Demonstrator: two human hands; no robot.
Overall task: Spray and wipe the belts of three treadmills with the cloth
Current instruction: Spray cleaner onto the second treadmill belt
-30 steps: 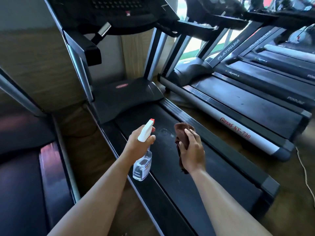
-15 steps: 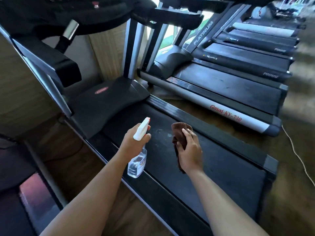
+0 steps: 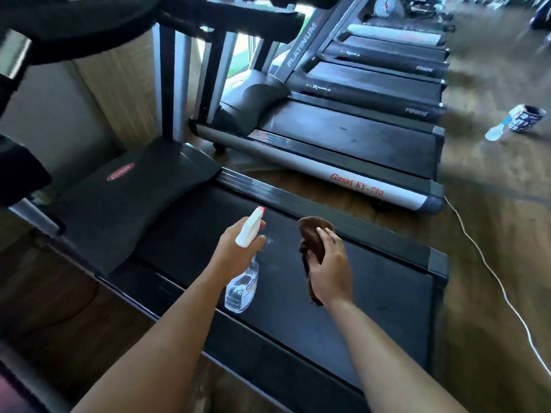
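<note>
Gym floor [image 3: 492,234] of brown wood, with a row of treadmills running off to the right of both hands. Nearest treadmill [image 3: 313,210] lies directly under the grips. Second treadmill [image 3: 357,138] (red lettering on its grey side rail) sits beyond the cloth hand, and third treadmill [image 3: 372,92] is farther out the same way. White cable [image 3: 492,278] trails over the floor, well right of the cloth hand.

Belt [image 3: 372,308] of the nearest machine is black and lies below and ahead of both grips. Faint pale smear [image 3: 269,242] on it between the two hands; probably spray, cannot confirm.

Both forearms reach forward and down, roughly parallel, held over the belt. Left hand [image 3: 235,251] is wrapped round the neck of the spray bottle [image 3: 242,286]. Its white head stands up past the knuckles, nozzle aimed ahead toward the motor cover [image 3: 125,198], and its clear body hangs beneath the fist. Trigger finger is hidden. Right hand [image 3: 331,269] clamps the cloth [image 3: 314,236], which is brown and bunched. Fingers are laid over its top, and a tail hangs under the palm toward the wrist. Whether the cloth touches the belt cannot be told.

Judgement: first belt in hand, at the turn from spraying to wiping, with the other two belts yet to do. Next move calls for dropping the cloth hand onto the belt at the smear, spreading the cloth flatter, and sweeping across the width. Bottle hand should draw aside to the left.
</note>
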